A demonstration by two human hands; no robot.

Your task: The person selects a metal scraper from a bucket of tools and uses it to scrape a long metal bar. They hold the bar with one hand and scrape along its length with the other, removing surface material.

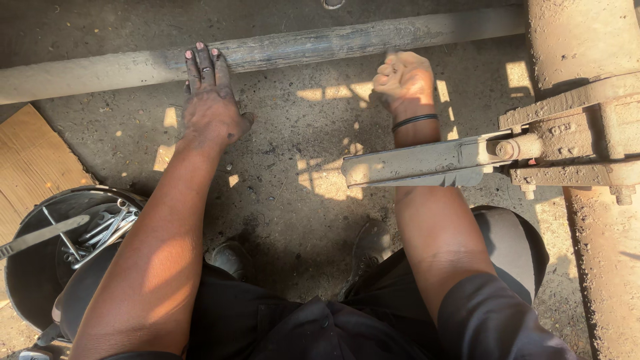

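My left hand (212, 107) lies flat, palm on the dirt ground, with its fingertips resting on a long grey metal bar (320, 43) that runs across the top of the view. My right hand (403, 83) is curled into a fist just below the same bar, slightly blurred. Nothing shows inside the fist. A black band sits on that wrist. A dusty flat metal arm (413, 163) crosses over my right forearm and is bolted to a bracket (573, 143) at the right.
A dark round bucket (27, 267) at the lower left holds several wrenches (100, 233). Cardboard (30, 160) lies at the left edge. A thick dusty axle-like beam (600, 253) runs down the right side. My knees and shoes fill the lower middle.
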